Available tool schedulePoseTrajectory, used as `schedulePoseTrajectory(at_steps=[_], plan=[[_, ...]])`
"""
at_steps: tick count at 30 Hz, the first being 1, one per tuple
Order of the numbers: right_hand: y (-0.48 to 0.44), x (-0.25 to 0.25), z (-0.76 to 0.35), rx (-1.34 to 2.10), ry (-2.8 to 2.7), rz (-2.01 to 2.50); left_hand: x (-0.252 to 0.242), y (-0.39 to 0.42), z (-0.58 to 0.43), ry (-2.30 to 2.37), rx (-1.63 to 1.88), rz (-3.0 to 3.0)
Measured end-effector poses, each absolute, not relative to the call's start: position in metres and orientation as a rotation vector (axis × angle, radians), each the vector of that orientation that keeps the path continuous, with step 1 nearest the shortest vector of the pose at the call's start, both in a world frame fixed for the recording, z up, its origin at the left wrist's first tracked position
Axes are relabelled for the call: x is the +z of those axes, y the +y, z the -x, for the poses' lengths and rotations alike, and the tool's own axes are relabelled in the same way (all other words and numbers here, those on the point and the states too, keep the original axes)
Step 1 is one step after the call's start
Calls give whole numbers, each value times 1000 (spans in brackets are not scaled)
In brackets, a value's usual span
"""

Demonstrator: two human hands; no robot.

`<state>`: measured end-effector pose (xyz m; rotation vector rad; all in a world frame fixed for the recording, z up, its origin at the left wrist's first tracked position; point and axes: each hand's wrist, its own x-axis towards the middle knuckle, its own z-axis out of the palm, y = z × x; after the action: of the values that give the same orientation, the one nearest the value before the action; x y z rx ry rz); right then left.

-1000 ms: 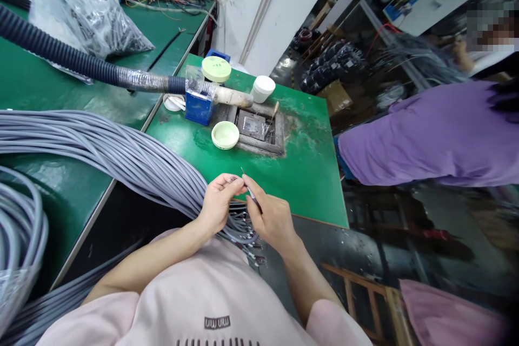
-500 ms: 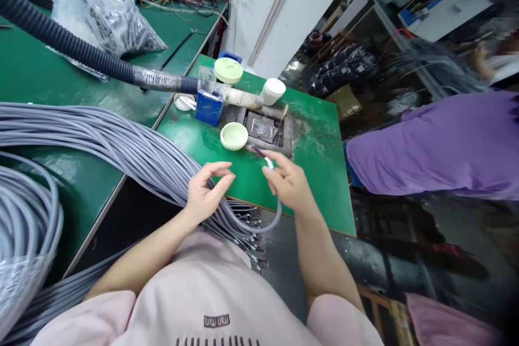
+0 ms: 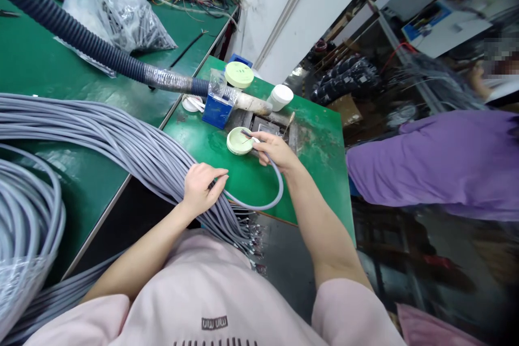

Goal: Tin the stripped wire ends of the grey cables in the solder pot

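My right hand (image 3: pixel 274 150) pinches the end of a grey cable (image 3: pixel 279 184), close to its white collar and thin bared wires. These wire ends reach over a shallow pale-green dish (image 3: pixel 239 141). From my fingers the cable loops down and back to a thick bundle of grey cables (image 3: pixel 138 140). Beside that bundle is my left hand (image 3: pixel 203 186), its thumb and fingers curved and apart, with nothing between them. Just behind the dish, a metal soldering pot (image 3: pixel 265 128) sits in a recess of the green bench, partly hidden by my right hand.
A ribbed hose (image 3: pixel 117 59) crosses from the left, its nozzle near a blue box (image 3: pixel 218 111). A white jar (image 3: pixel 280 98) and a pale-green lid (image 3: pixel 239 74) stand behind. A coil of cable (image 3: pixel 28 216) lies left. A person in purple (image 3: pixel 430 162) is at the right.
My right hand has moved left and forward with the cable, bringing its wire ends over the dish. My left hand has shifted slightly left, and the view has turned a little.
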<state>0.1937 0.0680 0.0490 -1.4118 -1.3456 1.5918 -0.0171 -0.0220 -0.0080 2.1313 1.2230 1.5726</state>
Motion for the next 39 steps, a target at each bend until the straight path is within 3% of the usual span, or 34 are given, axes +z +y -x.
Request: schedulePoseTrajectory(at_steps=[15,24,39], plan=[[73,50,-191,1363,-1616,1568,-9,-22,18,1205,1571,-2145],[85,56,-238,947,-1434,1728,-9,-23,18,1200,1584,-2147],[107,26,-259,902,-1515,1869,-10,-22,18,1236,1531,-2169]])
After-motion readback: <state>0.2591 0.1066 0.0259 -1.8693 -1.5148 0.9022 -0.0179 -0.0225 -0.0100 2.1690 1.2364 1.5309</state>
